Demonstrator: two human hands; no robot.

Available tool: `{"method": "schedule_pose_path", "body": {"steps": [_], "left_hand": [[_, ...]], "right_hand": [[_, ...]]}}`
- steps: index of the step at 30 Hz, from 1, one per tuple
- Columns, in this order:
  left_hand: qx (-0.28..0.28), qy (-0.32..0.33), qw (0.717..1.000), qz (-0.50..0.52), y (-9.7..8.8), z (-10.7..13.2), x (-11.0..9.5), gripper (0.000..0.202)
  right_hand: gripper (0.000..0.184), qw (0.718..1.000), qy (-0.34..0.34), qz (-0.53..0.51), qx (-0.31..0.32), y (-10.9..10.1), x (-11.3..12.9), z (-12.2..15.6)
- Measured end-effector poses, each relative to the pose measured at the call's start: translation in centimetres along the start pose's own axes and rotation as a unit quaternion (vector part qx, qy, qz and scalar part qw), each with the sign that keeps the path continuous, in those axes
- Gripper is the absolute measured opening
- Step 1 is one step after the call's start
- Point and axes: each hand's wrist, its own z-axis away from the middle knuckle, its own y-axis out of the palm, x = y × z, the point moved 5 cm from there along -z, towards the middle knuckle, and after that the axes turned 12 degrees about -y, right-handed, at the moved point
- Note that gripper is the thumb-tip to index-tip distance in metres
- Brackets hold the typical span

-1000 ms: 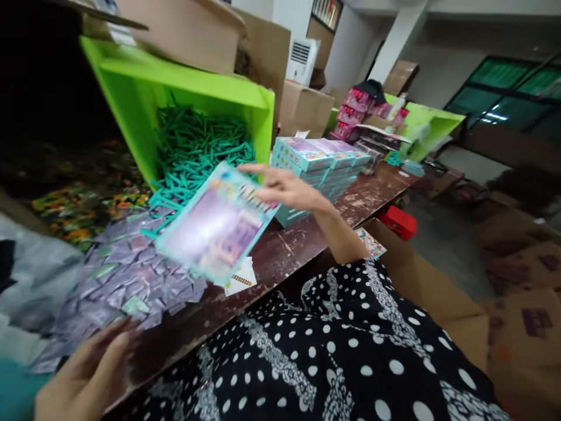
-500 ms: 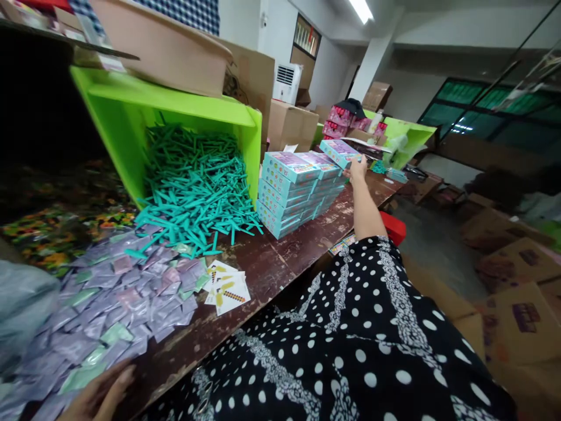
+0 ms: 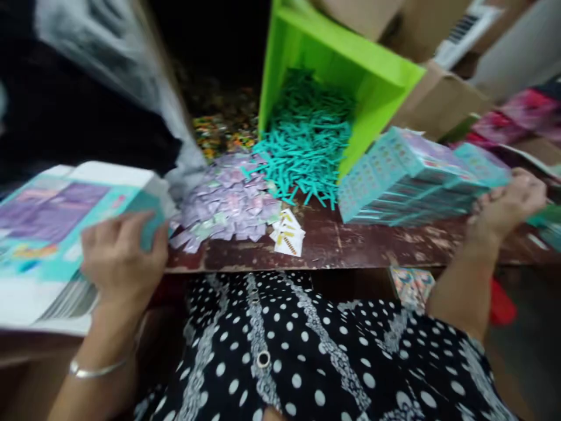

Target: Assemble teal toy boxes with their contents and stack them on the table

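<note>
Currently, both arms are held wide apart, the elbows low and the hands at opposite ends of the table (image 3: 245,255). At the near left, the left hand (image 3: 123,257) is laid over the right edge of a printed carton (image 3: 65,210), back of the hand uppermost, fingers curled forward and thumb set to the right; contact is seen, but whether the carton is clasped or merely touched cannot be determined owing to blur. White flaps are spread at the carton's far side, and thin layered edges are exposed beneath it. A metal bracelet (image 3: 99,371) is worn on the left wrist. At the right, the right hand (image 3: 511,202) is extended with bent fingers against the right end of the stacked boxes (image 3: 394,181), by the end box (image 3: 482,164); its grip likewise cannot be established. Purple panels and turquoise borders are noted on carton and boxes alike; their lettering is blurred beyond reading. Between the hands, lilac packets (image 3: 228,204) are heaped at left, white cards (image 3: 288,234) with yellow pictures are fanned near centre, and teal sticks (image 3: 307,140) are spilled from a green bin (image 3: 385,64) beyond.
</note>
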Motion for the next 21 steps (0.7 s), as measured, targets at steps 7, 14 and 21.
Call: {"method": "schedule_pose_path", "body": {"steps": [7, 14, 21], "left_hand": [[0.164, -0.075, 0.952, -0.247, -3.8, -2.8, 0.6, 0.079], [0.166, -0.03, 0.941, -0.294, -4.2, -0.9, 0.2, 0.058], [0.166, -0.062, 0.949, -0.26, -4.6, -2.5, 1.3, 0.076]], "right_hand": [[0.046, 0.967, -0.122, -0.16, 0.155, 3.4, 10.2, 14.2], [0.038, 0.92, -0.115, -0.21, 0.311, 6.5, 13.9, 19.6], [0.037, 0.869, -0.081, -0.262, 0.412, 8.8, 14.1, 23.2]]}}
